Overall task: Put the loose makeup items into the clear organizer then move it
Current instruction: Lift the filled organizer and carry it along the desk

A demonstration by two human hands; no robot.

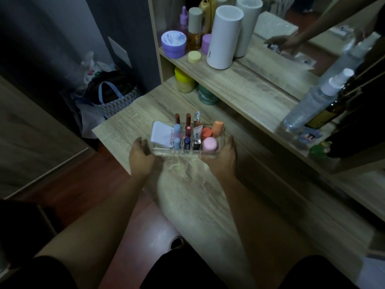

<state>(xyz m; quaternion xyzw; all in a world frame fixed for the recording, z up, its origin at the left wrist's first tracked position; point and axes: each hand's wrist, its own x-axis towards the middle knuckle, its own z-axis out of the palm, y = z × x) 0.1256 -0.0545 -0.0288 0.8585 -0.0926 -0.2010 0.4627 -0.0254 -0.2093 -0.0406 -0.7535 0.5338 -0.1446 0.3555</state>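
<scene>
Basically both hands, left [140, 156] and right [224, 157], have fingers gripping the organizer's [164, 150] ends. Lift level and slow so the lipsticks [188, 124] don't tip.

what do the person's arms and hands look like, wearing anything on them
Both forearms are bare from the bottom of the view up to the hands: no sleeves show. The left hand and right hand carry no gloves, and no watch, bracelet or ring is visible. The dim, blurred picture hides the nails and other fine detail of the fingers.
</scene>
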